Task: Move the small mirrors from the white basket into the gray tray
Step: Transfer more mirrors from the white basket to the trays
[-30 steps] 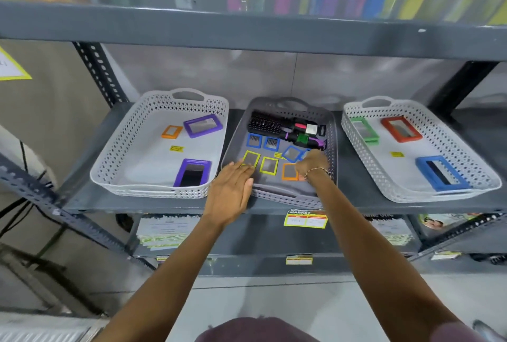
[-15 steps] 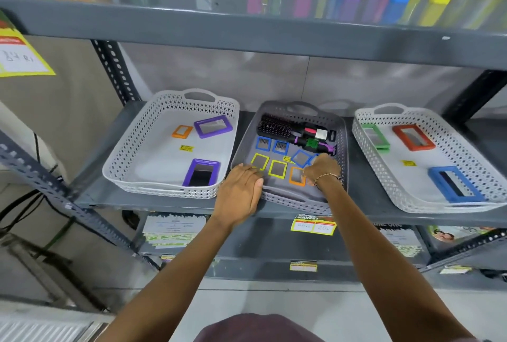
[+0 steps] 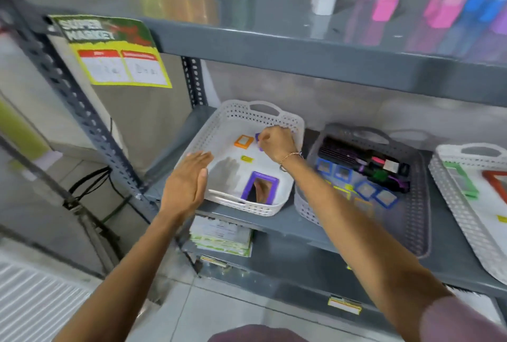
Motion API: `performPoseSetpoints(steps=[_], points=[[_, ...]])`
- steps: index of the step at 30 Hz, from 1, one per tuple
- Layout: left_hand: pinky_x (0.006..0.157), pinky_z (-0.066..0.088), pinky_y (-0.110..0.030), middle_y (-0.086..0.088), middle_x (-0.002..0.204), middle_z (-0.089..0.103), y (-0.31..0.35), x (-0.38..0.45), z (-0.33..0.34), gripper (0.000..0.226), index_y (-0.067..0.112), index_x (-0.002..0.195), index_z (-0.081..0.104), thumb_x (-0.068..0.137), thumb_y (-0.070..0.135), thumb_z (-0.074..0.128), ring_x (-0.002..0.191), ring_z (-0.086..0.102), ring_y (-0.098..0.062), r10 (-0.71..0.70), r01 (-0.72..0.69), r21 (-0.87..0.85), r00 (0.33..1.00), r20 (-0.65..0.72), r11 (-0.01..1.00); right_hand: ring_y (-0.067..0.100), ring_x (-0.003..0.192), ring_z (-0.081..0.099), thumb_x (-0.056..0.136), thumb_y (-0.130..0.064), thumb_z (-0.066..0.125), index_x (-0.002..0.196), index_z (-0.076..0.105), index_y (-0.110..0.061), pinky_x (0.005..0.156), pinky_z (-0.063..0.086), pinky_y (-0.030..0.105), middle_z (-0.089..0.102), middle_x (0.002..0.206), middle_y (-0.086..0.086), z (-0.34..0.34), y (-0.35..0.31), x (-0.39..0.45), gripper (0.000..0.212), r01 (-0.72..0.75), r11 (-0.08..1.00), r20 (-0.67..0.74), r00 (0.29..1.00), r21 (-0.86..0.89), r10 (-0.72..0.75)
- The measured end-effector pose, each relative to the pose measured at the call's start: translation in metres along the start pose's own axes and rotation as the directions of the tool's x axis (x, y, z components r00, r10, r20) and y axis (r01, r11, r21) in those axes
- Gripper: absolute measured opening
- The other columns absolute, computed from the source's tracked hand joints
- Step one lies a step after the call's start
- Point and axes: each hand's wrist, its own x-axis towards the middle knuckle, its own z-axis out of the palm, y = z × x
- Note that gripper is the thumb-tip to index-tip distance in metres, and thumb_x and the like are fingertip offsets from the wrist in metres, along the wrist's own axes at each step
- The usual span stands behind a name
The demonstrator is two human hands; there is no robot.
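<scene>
The white basket (image 3: pixel 238 111) stands at the left of the middle shelf. In it lie a small orange-framed mirror (image 3: pixel 243 141), a larger purple-framed mirror (image 3: pixel 260 188) near the front, and a second purple mirror (image 3: pixel 258 137) mostly hidden under my right hand. My right hand (image 3: pixel 275 143) hovers curled over that back purple mirror, fingertips just right of the orange one; a grip is not visible. My left hand (image 3: pixel 189 180) is flat and open above the basket's front left rim. The gray tray (image 3: pixel 417 204) to the right holds several small mirrors (image 3: pixel 385 197).
Hairbrushes (image 3: pixel 343 149) lie at the back of the gray tray. Another white basket (image 3: pixel 452 204) with larger mirrors is at far right. A yellow tag (image 3: pixel 247 159) lies in the left basket. The upper shelf (image 3: pixel 274 40) overhangs closely, with a price sign (image 3: pixel 115 53) hanging at left.
Both hands left the gray tray and moved left to the white basket. The view swung left and closer. My right hand now sits over the back purple mirror.
</scene>
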Motion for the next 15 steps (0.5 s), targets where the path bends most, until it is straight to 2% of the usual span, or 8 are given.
performPoseSetpoints(steps=[3, 5, 8, 11, 15], points=[[0.109, 0.033, -0.039, -0.014, 0.123, 0.064, -0.027, -0.014, 0.002, 0.054, -0.001, 0.119, 0.063, 0.103, 0.03, 0.022, 0.122, 0.051, -0.028, 0.033, -0.034, 0.04, 0.999, 0.027, 0.999, 0.03, 0.119, 0.058, 0.087, -0.005, 0.051, 0.113, 0.067, -0.003, 0.102, 0.042, 0.031, 0.066, 0.122, 0.017, 0.034, -0.015, 0.024, 0.031, 0.053, 0.994, 0.123, 0.992, -0.101, -0.04], [0.106, 0.037, -0.041, -0.014, 0.118, 0.066, -0.035, -0.02, 0.007, 0.055, -0.001, 0.115, 0.066, 0.103, 0.03, 0.022, 0.118, 0.056, -0.031, 0.054, -0.055, 0.053, 0.998, 0.016, 0.997, 0.03, 0.123, 0.053, 0.091, -0.011, 0.05, 0.119, 0.063, -0.002, 0.102, 0.037, 0.031, 0.061, 0.129, 0.017, 0.051, -0.02, 0.036, 0.032, 0.093, 0.972, 0.192, 0.98, -0.215, -0.051], [0.101, 0.042, -0.043, -0.014, 0.11, 0.069, -0.036, -0.018, 0.011, 0.056, -0.002, 0.108, 0.068, 0.103, 0.029, 0.021, 0.112, 0.059, -0.031, 0.046, -0.045, 0.038, 0.999, -0.011, 0.998, 0.032, 0.123, 0.053, 0.089, -0.013, 0.054, 0.122, 0.06, -0.003, 0.102, 0.038, 0.032, 0.059, 0.13, 0.017, 0.07, -0.018, 0.053, 0.035, 0.101, 0.943, 0.248, 0.968, -0.316, -0.021], [0.101, 0.043, -0.043, -0.012, 0.104, 0.07, -0.032, -0.019, 0.014, 0.054, -0.001, 0.104, 0.07, 0.101, 0.026, 0.023, 0.11, 0.058, -0.028, 0.021, -0.021, 0.01, 0.998, -0.051, 1.0, 0.036, 0.12, 0.054, 0.088, -0.016, 0.057, 0.123, 0.058, -0.003, 0.099, 0.043, 0.035, 0.059, 0.129, 0.018, 0.079, -0.012, 0.061, 0.036, 0.069, 0.922, 0.248, 0.968, -0.381, 0.03], [0.102, 0.042, -0.04, -0.011, 0.1, 0.071, -0.03, -0.018, 0.014, 0.055, 0.0, 0.1, 0.071, 0.102, 0.026, 0.023, 0.108, 0.057, -0.024, 0.02, -0.021, -0.011, 0.996, -0.092, 1.0, 0.038, 0.115, 0.055, 0.087, -0.008, 0.055, 0.123, 0.057, -0.006, 0.097, 0.045, 0.038, 0.058, 0.126, 0.019, 0.087, -0.007, 0.063, 0.036, 0.127, 0.888, 0.243, 0.97, -0.442, -0.018]])
